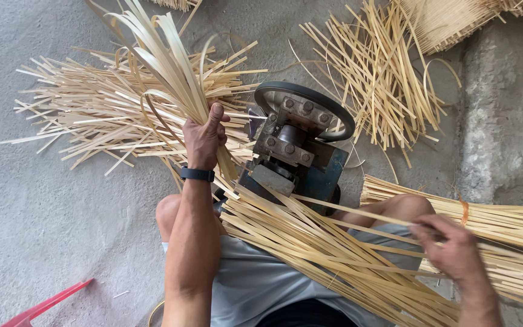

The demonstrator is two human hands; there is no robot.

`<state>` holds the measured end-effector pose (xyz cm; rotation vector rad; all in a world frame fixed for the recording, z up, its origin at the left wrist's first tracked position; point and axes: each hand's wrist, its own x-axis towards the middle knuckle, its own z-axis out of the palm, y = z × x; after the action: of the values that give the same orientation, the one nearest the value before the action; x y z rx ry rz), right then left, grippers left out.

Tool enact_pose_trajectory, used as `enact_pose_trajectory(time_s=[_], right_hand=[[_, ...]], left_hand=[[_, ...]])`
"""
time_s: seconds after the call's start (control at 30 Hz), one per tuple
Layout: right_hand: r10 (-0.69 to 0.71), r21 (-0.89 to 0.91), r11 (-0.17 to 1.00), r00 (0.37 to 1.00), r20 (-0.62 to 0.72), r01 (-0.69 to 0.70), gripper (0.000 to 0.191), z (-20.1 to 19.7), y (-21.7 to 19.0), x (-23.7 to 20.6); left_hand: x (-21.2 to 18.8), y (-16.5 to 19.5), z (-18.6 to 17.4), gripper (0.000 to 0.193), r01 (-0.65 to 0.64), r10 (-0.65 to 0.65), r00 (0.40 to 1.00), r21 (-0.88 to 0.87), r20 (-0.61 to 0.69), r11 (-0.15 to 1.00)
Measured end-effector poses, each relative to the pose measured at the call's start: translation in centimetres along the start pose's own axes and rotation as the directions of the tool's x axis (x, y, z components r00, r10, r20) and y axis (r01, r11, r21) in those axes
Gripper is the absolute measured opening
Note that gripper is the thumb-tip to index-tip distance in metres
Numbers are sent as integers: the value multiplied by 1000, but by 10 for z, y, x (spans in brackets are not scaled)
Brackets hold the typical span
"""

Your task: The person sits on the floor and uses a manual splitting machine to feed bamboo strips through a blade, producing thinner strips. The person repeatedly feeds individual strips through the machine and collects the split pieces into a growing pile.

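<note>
My left hand [204, 136] grips a bunch of pale bamboo strips [164, 66] that fan upward and curl over the left pile. A black band sits on that wrist. My right hand [452, 248] pinches a single thin strip [358, 212] that runs from it toward the small metal machine [292, 145], which has a black wheel and a blue body and stands between my knees. Several long strips [310, 248] lie across my lap, slanting down to the right.
A loose pile of cut strips [92, 115] covers the concrete floor on the left. More strips [382, 79] lie at the upper right, and a tied bundle [503, 230] lies at the right. A red plastic edge [49, 306] shows at the bottom left.
</note>
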<state>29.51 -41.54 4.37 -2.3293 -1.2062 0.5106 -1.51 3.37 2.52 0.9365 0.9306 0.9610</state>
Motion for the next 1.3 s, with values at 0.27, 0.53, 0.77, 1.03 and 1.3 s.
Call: enact_pose_trajectory(time_s=[0.27, 0.53, 0.77, 1.03, 1.3], right_hand=[[101, -312, 935, 970, -223, -169, 18, -32, -1, 15], [-520, -349, 832, 826, -219, 431, 28, 59, -82, 43], [98, -175, 984, 909, 406, -28, 25, 70, -77, 35], [364, -276, 905, 925, 105, -324, 24, 2, -3, 8], [197, -261, 936, 965, -170, -237, 23, -50, 16, 10]], left_hand=[[0, 1, 2, 43, -10, 10, 1000, -7, 16, 1000], [-1, 0, 1, 47, 1, -1, 1000, 12, 29, 1000], [-1, 1, 1, 50, -14, 14, 1000, 14, 19, 1000], [-1, 3, 2, 48, -9, 9, 1000, 17, 8, 1000], [-2, 1, 2, 49, 0, 0, 1000, 13, 12, 1000]])
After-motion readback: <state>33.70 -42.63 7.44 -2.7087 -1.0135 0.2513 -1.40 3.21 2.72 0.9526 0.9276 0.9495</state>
